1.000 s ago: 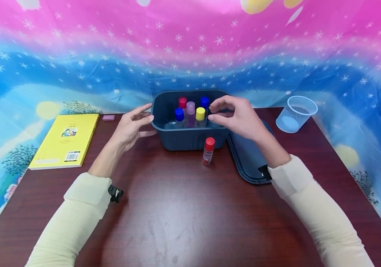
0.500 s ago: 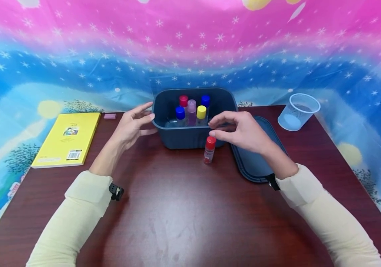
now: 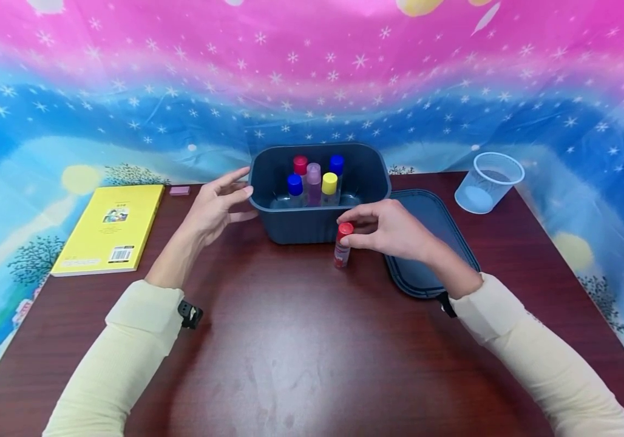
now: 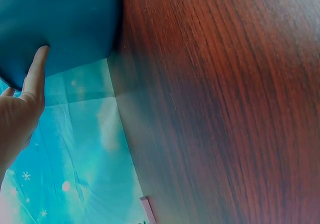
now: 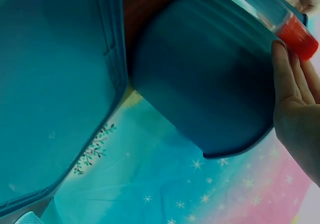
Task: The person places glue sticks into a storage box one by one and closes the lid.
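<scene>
My right hand (image 3: 391, 227) pinches the red cap of a small clear bottle (image 3: 342, 254) between thumb and fingers. The bottle stands upright on the table just in front of a dark grey plastic box (image 3: 295, 227). In the right wrist view my fingers lie along the red cap (image 5: 300, 37), while the thumb is hidden. Inside the box stand several similar bottles, among them a yellow-capped bottle (image 3: 329, 183), a blue-capped bottle (image 3: 294, 184) and a purple bottle (image 3: 314, 176). My left hand (image 3: 213, 203), fingers spread, rests against the box's left side; one fingertip touches its wall (image 4: 55, 23).
The box's dark lid (image 3: 407, 276) lies flat under my right forearm. A pale blue mesh cup (image 3: 481, 188) stands at the back right. On the left are a yellow book (image 3: 110, 230) and a small pink block (image 3: 179, 190). A patterned cloth (image 3: 312, 79) hangs behind the table.
My right hand has come from inside the box, over its front rim, down to the red-capped bottle and now pinches its cap. My left hand has stayed at the box's side.
</scene>
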Tool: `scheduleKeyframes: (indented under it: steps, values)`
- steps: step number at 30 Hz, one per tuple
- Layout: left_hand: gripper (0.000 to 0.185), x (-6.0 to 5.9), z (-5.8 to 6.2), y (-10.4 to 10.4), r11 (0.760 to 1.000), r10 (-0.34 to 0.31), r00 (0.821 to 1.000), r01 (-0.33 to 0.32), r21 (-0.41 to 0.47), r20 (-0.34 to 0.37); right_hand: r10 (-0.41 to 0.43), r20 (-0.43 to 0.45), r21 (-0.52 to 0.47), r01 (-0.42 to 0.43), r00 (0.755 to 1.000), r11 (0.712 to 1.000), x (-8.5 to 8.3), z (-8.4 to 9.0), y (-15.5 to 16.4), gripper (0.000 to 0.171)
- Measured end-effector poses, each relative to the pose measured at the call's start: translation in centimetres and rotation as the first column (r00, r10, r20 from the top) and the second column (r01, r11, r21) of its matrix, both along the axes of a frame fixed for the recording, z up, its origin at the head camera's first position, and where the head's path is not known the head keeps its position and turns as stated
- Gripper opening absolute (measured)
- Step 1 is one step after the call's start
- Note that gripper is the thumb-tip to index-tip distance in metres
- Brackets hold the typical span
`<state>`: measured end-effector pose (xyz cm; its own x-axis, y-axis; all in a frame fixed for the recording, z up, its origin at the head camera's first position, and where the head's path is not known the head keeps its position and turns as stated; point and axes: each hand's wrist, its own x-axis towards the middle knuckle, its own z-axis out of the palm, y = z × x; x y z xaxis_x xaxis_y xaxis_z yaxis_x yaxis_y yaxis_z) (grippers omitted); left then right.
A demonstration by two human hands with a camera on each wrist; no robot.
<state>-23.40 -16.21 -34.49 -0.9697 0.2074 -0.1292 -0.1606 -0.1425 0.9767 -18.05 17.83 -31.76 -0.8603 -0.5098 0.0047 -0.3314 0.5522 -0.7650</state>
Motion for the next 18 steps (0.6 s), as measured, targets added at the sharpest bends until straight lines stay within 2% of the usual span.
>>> scheduleKeyframes:
  steps: [4, 12, 18]
  values:
    - [0.06, 0.03, 0.01, -0.01, 1.0, 0.0, 1.0, 0.0, 0.002, 0.002, 0.002, 0.009, -0.008, -0.002, 1.0, 1.0, -0.01, -0.38, -0.21, 0.037]
    - [0.06, 0.01, -0.03, -0.05, 1.0, 0.004, 1.0, -0.004, 0.01, 0.002, -0.008, -0.036, 0.018, 0.008, 0.999, 1.0, -0.02, -0.39, -0.3, 0.03]
    - [0.059, -0.1, -0.14, 0.02, 1.0, 0.007, 1.0, -0.007, 0.02, 0.001, -0.014, -0.029, -0.089, 0.011, 0.999, 0.996, -0.16, 0.28, -0.34, 0.026]
